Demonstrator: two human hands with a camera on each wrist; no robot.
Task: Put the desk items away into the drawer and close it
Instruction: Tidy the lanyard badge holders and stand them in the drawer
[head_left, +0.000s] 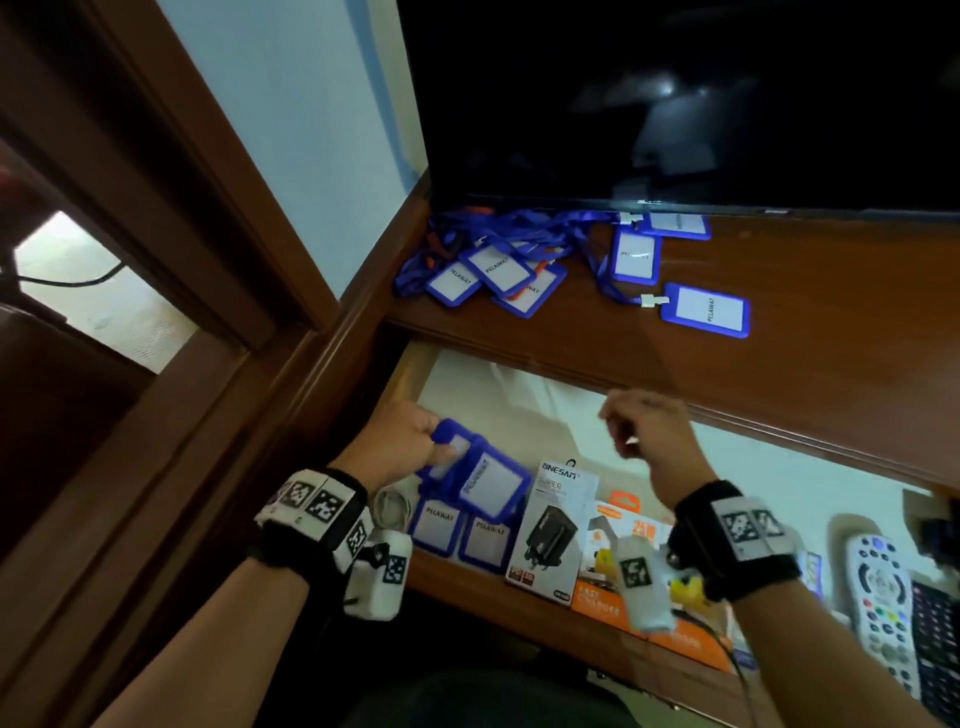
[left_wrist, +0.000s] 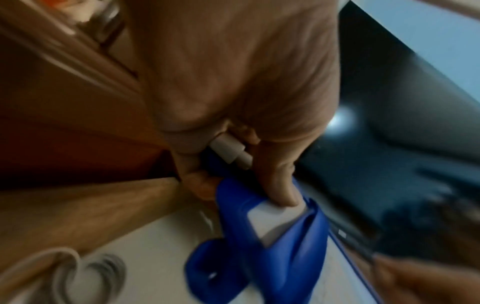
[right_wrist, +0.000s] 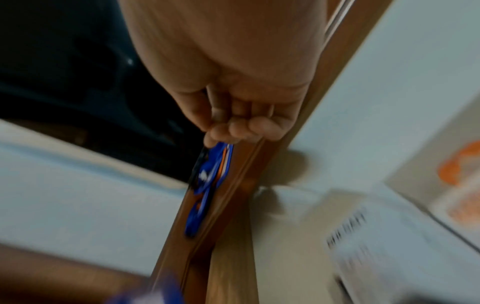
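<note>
The drawer (head_left: 410, 375) stands open below the wooden desk top (head_left: 841, 343). My left hand (head_left: 415, 441) is over its left end and grips blue badge holders (head_left: 488, 480) by their top; my thumb presses on the white card (left_wrist: 272, 222) in the left wrist view. Two more badge holders (head_left: 457, 532) lie in the drawer under them. My right hand (head_left: 639, 431) hovers above the middle of the drawer with its fingers (right_wrist: 233, 127) curled and nothing in them. On the desk lie a pile of badge holders with lanyards (head_left: 488, 270) and a single one (head_left: 706, 310).
A dark TV screen (head_left: 675, 104) stands at the back of the desk. The drawer also holds a charger box (head_left: 553, 530), orange boxes (head_left: 613, 608), a white remote (head_left: 883, 587) and a coiled cable (head_left: 389, 512). A wooden frame borders the left.
</note>
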